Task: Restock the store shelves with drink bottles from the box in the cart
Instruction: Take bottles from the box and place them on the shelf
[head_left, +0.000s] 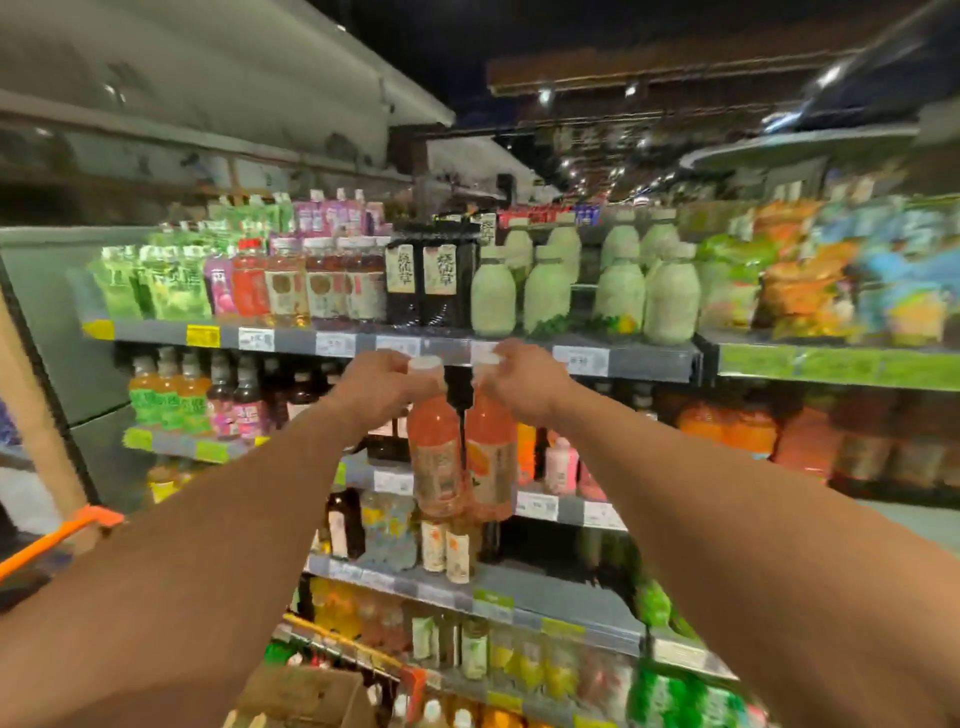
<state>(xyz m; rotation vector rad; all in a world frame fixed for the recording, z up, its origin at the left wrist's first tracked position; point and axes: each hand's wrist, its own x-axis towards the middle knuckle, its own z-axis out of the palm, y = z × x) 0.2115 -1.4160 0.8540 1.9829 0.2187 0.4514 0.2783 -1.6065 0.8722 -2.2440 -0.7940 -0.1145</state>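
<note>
I'm gripping two pink drink bottles by their necks, the left grip (382, 387) clenching one bottle (434, 457), the right grip (524, 382) the other bottle (491, 457), before the shelves (649, 364).

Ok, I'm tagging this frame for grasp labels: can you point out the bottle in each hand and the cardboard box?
left-hand bottle (435, 457), head view, on its pink-orange body.
right-hand bottle (491, 457), head view, on its labelled body.
cardboard box (306, 696), head view, on its brown top flap.

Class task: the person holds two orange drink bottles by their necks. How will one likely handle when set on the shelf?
The left orange bottle looks full, so probably heavy for its size. It hangs from the left hand by its neck, so it may swing. Tall and narrow, it could tip if set down carelessly.
</note>
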